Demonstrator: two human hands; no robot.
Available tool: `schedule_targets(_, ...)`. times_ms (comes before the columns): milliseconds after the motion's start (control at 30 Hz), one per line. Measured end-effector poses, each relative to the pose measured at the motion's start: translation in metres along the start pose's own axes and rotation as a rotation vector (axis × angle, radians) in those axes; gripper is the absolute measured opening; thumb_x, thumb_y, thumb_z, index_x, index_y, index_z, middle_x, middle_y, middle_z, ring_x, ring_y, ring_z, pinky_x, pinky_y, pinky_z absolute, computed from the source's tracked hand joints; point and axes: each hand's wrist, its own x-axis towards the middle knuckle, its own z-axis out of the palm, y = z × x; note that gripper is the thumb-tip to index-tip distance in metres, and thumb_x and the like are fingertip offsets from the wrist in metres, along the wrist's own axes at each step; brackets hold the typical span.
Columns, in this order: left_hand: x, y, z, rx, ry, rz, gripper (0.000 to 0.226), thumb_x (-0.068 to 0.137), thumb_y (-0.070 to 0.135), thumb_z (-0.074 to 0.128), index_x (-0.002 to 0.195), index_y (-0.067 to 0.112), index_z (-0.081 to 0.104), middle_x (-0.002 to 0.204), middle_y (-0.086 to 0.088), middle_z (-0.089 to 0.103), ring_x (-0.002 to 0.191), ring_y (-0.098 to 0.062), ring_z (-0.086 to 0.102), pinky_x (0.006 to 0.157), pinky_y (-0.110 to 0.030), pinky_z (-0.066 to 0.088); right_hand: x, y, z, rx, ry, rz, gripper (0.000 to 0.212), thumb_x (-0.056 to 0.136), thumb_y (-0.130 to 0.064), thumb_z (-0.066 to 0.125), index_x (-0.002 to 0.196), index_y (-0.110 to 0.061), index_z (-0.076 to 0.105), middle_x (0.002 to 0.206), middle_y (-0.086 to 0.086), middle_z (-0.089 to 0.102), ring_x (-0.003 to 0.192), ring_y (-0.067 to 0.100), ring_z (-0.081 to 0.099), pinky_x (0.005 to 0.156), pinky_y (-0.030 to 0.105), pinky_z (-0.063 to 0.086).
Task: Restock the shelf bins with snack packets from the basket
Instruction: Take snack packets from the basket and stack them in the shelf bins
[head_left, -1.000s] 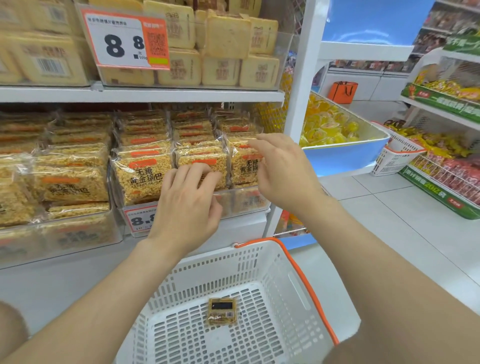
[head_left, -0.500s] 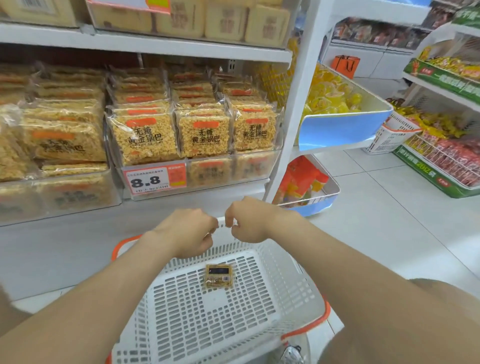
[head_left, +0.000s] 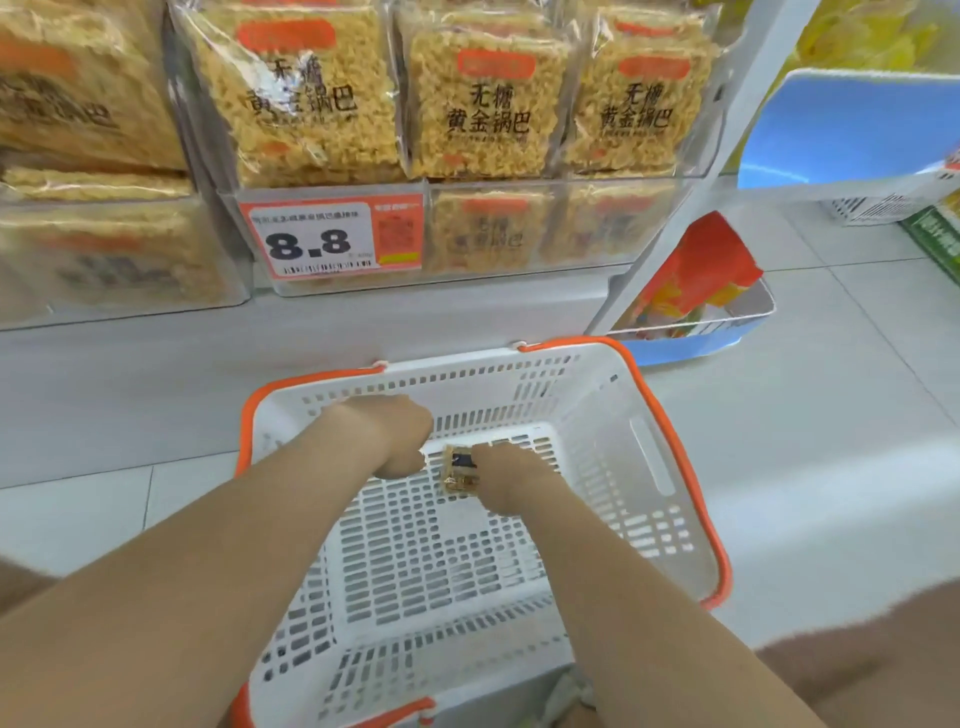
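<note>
A white basket with an orange rim (head_left: 675, 441) stands on the floor below the shelf. Inside lies one small snack packet (head_left: 458, 470), gold with a dark label. My right hand (head_left: 514, 486) reaches down into the basket, its fingers closed on the packet's right edge. My left hand (head_left: 387, 436) is curled into a fist just left of the packet, a small gap apart. Above, a clear shelf bin (head_left: 519, 187) holds rows of yellow rice-crust packets (head_left: 483, 98), with an 8.8 price tag (head_left: 311, 244) on its front.
A neighbouring clear bin (head_left: 104, 249) with similar packets sits to the left. The white shelf upright (head_left: 711, 156) runs diagonally on the right. Beside it a blue tray (head_left: 748, 332) holds orange packets, and another blue tray (head_left: 857, 130) sits above.
Both hands dropped from the shelf bin down into the basket. My right hand has closed on the small packet, and the view has tilted downward.
</note>
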Motion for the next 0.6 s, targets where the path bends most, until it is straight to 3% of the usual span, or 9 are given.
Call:
schedule_targets(100, 0.004, -0.002, 0.001, -0.023, -0.025, 0.001, 0.032, 0.106, 0.03, 0.047, 0.133, 0.022, 0.062, 0.128, -0.003, 0.066, 0.109, -0.025, 0.067, 0.093, -0.042, 0.058, 0.022, 0.006, 0.028, 0.063, 0.08, 0.011, 0.045, 0.093, -0.009, 0.061, 0.136, -0.012, 0.048, 0.138, 0.011, 0.052, 0.128, 0.034, 0.05, 0.098, 0.045, 0.05)
schedule_targets(200, 0.008, -0.002, 0.0, -0.049, -0.027, -0.003, 0.031, 0.106, 0.029, 0.047, 0.132, 0.022, 0.062, 0.126, -0.004, 0.065, 0.107, -0.027, 0.067, 0.09, -0.042, 0.057, 0.039, -0.001, 0.055, 0.076, 0.088, 0.026, 0.062, 0.09, -0.008, 0.066, 0.144, -0.011, 0.037, 0.153, 0.012, 0.035, 0.146, 0.036, 0.031, 0.111, 0.049, 0.043)
schedule_targets(267, 0.012, -0.003, 0.0, -0.074, -0.02, -0.009, 0.03, 0.104, 0.027, 0.048, 0.128, 0.021, 0.065, 0.121, -0.003, 0.067, 0.103, -0.026, 0.068, 0.087, -0.042, 0.058, 0.042, -0.008, 0.064, -0.006, 0.157, 0.061, 0.068, 0.089, -0.012, 0.071, 0.145, -0.014, 0.032, 0.147, 0.011, 0.039, 0.138, 0.034, 0.039, 0.107, 0.045, 0.044)
schedule_targets(367, 0.014, -0.005, 0.0, -0.095, -0.027, -0.016, 0.027, 0.102, 0.017, 0.047, 0.12, 0.018, 0.067, 0.113, -0.004, 0.068, 0.095, -0.024, 0.067, 0.086, -0.041, 0.058, 0.045, -0.012, 0.069, -0.019, 0.21, 0.049, 0.06, 0.088, -0.024, 0.072, 0.136, -0.018, 0.036, 0.13, 0.008, 0.054, 0.118, 0.031, 0.053, 0.097, 0.041, 0.045)
schedule_targets(467, 0.008, -0.006, -0.002, -0.109, -0.04, -0.034, 0.042, 0.102, 0.004, 0.046, 0.137, 0.022, 0.061, 0.134, -0.004, 0.063, 0.11, -0.026, 0.064, 0.088, -0.038, 0.052, 0.039, -0.006, 0.057, 0.537, 0.074, 0.017, 0.043, 0.086, -0.047, 0.07, 0.116, -0.024, 0.05, 0.104, -0.001, 0.069, 0.092, 0.023, 0.064, 0.078, 0.036, 0.052)
schedule_targets(533, 0.001, -0.007, -0.004, -0.12, -0.012, -0.039, 0.054, 0.102, -0.001, 0.049, 0.147, 0.027, 0.054, 0.143, -0.001, 0.056, 0.121, -0.027, 0.061, 0.09, -0.036, 0.05, 0.027, -0.004, 0.036, 0.925, -0.036, -0.009, 0.025, 0.092, -0.044, 0.071, 0.097, -0.02, 0.063, 0.079, -0.01, 0.073, 0.078, 0.018, 0.065, 0.067, 0.027, 0.05)
schedule_targets(600, -0.007, -0.009, -0.004, -0.16, 0.018, -0.02, 0.062, 0.098, -0.007, 0.052, 0.149, 0.029, 0.053, 0.145, 0.0, 0.055, 0.121, -0.025, 0.061, 0.095, -0.037, 0.053, 0.011, -0.004, 0.008, 1.08, -0.125, -0.023, 0.034, 0.093, -0.044, 0.073, 0.079, -0.014, 0.07, 0.064, -0.008, 0.068, 0.065, 0.016, 0.056, 0.059, 0.024, 0.041)
